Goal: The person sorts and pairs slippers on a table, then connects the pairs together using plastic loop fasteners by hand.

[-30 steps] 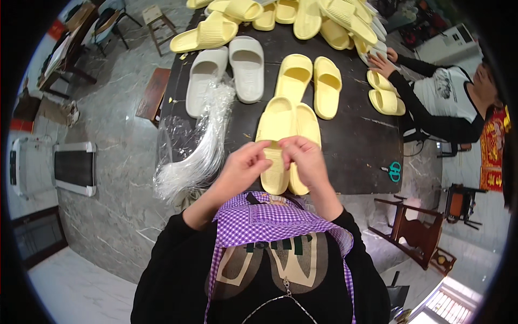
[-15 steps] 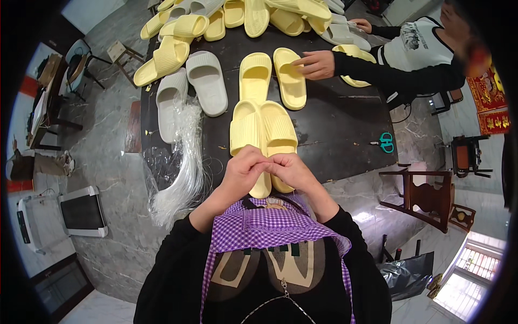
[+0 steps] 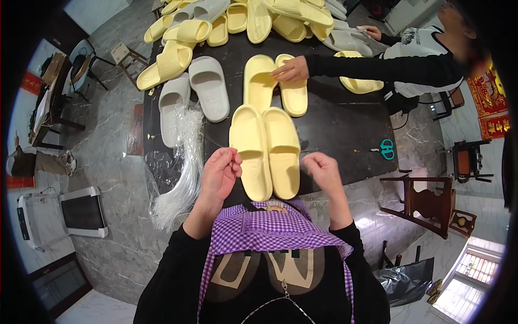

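Observation:
A pair of yellow slide slippers, one left (image 3: 250,141) and one right (image 3: 284,162), lies side by side at the table's near edge. My left hand (image 3: 220,170) is closed in a pinch just left of the pair. Off its right side, my right hand (image 3: 325,171) is also pinched closed and slightly blurred. Anything thin between the fingers of either hand is too faint to make out. A bundle of clear plastic strands (image 3: 186,170) in a clear bag hangs over the table's left edge. Two grey slippers (image 3: 209,89) lie behind it.
A co-worker's hand (image 3: 291,70) touches a second yellow pair beyond mine; the sleeve crosses from the right. Teal-handled scissors (image 3: 386,149) lie at the right of the black table (image 3: 345,127). Several yellow and grey slippers (image 3: 260,21) are heaped at the far end.
My hands, which met over the near slippers, have parted to either side. The co-worker's hand has moved left across the second pair.

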`<state>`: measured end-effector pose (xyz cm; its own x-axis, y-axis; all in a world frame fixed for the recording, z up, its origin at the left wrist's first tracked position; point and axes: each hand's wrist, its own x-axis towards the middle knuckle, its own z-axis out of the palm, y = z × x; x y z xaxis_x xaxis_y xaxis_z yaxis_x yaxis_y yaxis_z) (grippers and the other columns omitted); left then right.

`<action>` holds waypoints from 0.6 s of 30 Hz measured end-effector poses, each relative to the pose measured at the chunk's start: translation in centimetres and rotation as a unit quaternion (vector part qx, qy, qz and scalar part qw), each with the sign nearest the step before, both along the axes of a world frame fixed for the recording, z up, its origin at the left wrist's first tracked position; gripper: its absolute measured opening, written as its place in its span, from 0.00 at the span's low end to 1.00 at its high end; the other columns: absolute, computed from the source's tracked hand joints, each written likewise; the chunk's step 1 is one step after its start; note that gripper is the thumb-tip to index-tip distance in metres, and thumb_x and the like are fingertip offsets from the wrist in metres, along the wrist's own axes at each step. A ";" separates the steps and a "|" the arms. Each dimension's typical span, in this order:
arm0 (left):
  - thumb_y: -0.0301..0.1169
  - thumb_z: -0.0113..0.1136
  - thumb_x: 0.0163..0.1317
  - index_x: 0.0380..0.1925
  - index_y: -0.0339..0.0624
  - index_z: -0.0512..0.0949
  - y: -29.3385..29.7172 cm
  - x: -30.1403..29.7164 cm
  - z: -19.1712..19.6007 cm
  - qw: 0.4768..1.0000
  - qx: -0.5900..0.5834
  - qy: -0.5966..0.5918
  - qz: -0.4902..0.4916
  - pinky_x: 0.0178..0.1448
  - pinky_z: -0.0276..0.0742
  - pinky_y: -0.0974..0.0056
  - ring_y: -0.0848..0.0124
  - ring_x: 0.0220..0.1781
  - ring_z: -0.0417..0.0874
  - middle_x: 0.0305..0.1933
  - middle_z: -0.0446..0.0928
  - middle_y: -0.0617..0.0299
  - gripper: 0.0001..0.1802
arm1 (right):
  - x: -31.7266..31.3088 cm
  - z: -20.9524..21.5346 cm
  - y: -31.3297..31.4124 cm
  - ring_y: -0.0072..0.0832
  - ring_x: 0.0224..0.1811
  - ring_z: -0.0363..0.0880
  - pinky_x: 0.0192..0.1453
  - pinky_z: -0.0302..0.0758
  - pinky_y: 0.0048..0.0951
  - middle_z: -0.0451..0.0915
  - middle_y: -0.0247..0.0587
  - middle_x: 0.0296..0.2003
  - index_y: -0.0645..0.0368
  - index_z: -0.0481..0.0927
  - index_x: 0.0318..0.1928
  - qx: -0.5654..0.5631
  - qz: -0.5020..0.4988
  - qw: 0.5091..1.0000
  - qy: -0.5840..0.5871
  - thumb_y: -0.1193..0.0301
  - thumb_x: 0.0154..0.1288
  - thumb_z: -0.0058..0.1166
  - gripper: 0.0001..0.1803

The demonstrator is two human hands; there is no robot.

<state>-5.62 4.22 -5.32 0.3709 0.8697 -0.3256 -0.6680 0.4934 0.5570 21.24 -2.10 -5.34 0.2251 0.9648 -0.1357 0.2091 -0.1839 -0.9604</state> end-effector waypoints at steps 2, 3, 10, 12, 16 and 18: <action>0.29 0.50 0.66 0.37 0.37 0.74 0.1 0.0 -0.3 1.000 -0.009 0.015 0.005 0.30 0.71 0.70 0.74 0.24 0.73 0.29 0.76 0.59 0.07 | 0.6 0.4 0.1 0.11 0.17 0.64 0.20 0.60 0.13 0.71 0.24 0.18 0.62 0.80 0.33 -0.021 -0.034 0.999 0.014 0.74 0.62 0.51 0.06; 0.30 0.50 0.66 0.37 0.37 0.74 0.1 0.1 -0.4 1.000 -0.014 0.026 0.006 0.29 0.71 0.70 0.75 0.24 0.73 0.28 0.76 0.59 0.08 | 0.9 0.5 0.2 0.12 0.17 0.66 0.20 0.62 0.14 0.72 0.26 0.19 0.61 0.79 0.32 -0.038 -0.070 0.997 0.023 0.74 0.62 0.50 0.06; 0.30 0.50 0.66 0.36 0.37 0.75 -0.4 1.3 -0.5 0.996 -0.011 0.083 -0.031 0.26 0.70 0.71 0.75 0.23 0.73 0.26 0.76 0.61 0.08 | 0.9 -1.1 0.2 0.17 0.22 0.69 0.24 0.65 0.18 0.75 0.32 0.27 0.59 0.76 0.34 -0.013 -0.160 0.897 0.411 0.71 0.65 0.49 0.06; 0.30 0.50 0.66 0.36 0.36 0.75 -0.6 1.6 -0.4 0.994 -0.002 0.100 -0.046 0.26 0.70 0.71 0.76 0.22 0.73 0.25 0.75 0.61 0.08 | 0.8 -1.6 0.1 0.18 0.23 0.69 0.25 0.66 0.19 0.75 0.33 0.28 0.59 0.75 0.34 -0.004 -0.182 0.847 0.500 0.70 0.66 0.48 0.07; 0.30 0.50 0.66 0.36 0.36 0.75 -0.7 1.8 -0.3 0.992 -0.002 0.105 -0.068 0.26 0.70 0.71 0.76 0.23 0.73 0.25 0.75 0.61 0.08 | 0.9 -2.1 0.2 0.18 0.23 0.66 0.24 0.65 0.21 0.70 0.30 0.25 0.60 0.73 0.36 0.021 -0.125 0.704 0.699 0.67 0.70 0.43 0.09; 0.30 0.50 0.66 0.36 0.36 0.75 -0.7 1.9 -0.1 0.992 0.001 0.104 -0.067 0.26 0.70 0.72 0.76 0.22 0.73 0.25 0.75 0.61 0.09 | 1.0 -2.0 0.1 0.17 0.21 0.62 0.22 0.62 0.21 0.66 0.29 0.22 0.59 0.71 0.37 0.057 -0.043 0.696 0.715 0.67 0.71 0.40 0.10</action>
<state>-3.75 3.53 -5.44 0.4083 0.8177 -0.4058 -0.4672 0.5691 0.6767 22.25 -1.99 -7.36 -0.0040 0.9788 -0.2047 -0.9819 -0.0426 -0.1845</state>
